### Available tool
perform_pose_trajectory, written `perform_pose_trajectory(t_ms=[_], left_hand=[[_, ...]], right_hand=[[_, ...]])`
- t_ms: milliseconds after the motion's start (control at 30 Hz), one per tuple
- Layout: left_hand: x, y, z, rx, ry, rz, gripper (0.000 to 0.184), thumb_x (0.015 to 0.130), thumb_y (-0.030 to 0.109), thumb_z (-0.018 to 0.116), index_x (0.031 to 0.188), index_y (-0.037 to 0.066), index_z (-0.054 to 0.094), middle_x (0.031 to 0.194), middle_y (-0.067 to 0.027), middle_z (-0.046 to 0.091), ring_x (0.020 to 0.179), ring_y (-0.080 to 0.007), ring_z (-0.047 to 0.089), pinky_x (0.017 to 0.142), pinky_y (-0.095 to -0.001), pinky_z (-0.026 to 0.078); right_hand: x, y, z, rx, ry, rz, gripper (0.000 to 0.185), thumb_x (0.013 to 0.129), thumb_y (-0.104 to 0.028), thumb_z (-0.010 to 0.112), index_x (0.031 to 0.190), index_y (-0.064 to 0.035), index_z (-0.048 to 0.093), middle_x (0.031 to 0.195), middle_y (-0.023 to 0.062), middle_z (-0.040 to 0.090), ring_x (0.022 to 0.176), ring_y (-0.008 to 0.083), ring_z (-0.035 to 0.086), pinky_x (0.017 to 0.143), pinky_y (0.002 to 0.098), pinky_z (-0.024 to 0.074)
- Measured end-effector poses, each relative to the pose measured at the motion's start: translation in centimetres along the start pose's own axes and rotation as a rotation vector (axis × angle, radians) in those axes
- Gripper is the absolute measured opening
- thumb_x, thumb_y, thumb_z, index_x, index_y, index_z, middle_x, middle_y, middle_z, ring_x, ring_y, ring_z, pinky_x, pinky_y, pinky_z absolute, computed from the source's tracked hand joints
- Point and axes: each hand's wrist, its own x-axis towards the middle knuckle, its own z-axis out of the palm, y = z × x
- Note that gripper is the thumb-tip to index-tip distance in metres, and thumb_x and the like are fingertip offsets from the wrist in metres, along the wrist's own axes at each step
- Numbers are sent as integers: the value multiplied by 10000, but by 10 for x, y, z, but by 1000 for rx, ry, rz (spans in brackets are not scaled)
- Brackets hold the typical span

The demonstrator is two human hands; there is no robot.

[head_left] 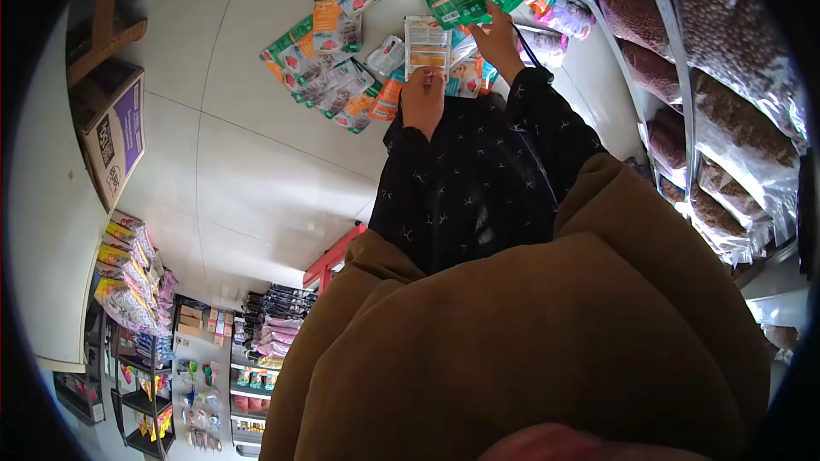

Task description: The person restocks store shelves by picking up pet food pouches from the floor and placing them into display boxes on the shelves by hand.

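Observation:
My left hand is closed on the lower edge of a small pouch, whose white and orange printed back faces up. My right hand has its fingers at the lower edge of a green pouch, which overlaps several other green pouches. Left of my hands, more green, orange and grey pouches lie fanned out on the floor. An orange-topped pouch rests beside my left wrist. Some blue and white packets lie partly hidden between my hands.
Large clear bags of brown pellets fill a rack on the right. A purple and brown carton stands at the left. Pale floor tiles spread between. Stocked shelves and a red frame are at lower left.

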Motion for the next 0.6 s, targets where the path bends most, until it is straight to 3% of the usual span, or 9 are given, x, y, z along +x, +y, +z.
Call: perform_pose_trajectory(t_ms=[133,267,367,433,533,600], left_hand=[[5,6,-1,3,-66,-28,190,868,161,551,935,-16,568,854,-114,645,752,-172,629,689,-284,481],[-1,24,0,51,-30,101,230,889,172,523,1015,-19,533,918,-112,627,792,-165,611,700,-273,472],[3,23,13,-45,100,101,277,901,187,506,1099,-7,498,975,-104,601,846,-162,593,711,-265,467],[0,28,18,-95,164,103,305,907,194,498,1142,0,480,1003,-100,589,873,-161,584,717,-261,464],[-25,58,16,-449,79,-244,429,924,261,472,1273,25,392,1042,-68,541,908,-113,537,710,-253,455],[-53,64,9,-436,-23,-230,424,929,248,467,1283,30,387,1048,-59,541,950,-122,535,728,-252,463]], right_hand=[[-1,-9,4,105,79,129,445,769,-177,650,1167,-27,518,956,140,610,748,226,634,676,351,498],[-12,-5,7,330,-88,97,381,741,-188,705,1064,-27,585,811,77,622,698,180,611,658,325,484],[-48,-53,-16,265,8,-164,232,743,-128,684,949,-33,632,740,76,617,702,203,618,646,315,483],[-75,-71,-28,197,-18,-185,206,734,-120,668,921,-39,636,767,80,629,710,217,620,646,323,488],[-121,-86,-55,103,-169,-231,206,728,-109,650,926,-55,648,893,96,639,803,259,610,718,329,487],[-147,-96,-85,115,-188,-306,231,735,-116,643,960,-63,642,925,104,631,844,270,601,756,331,476]])
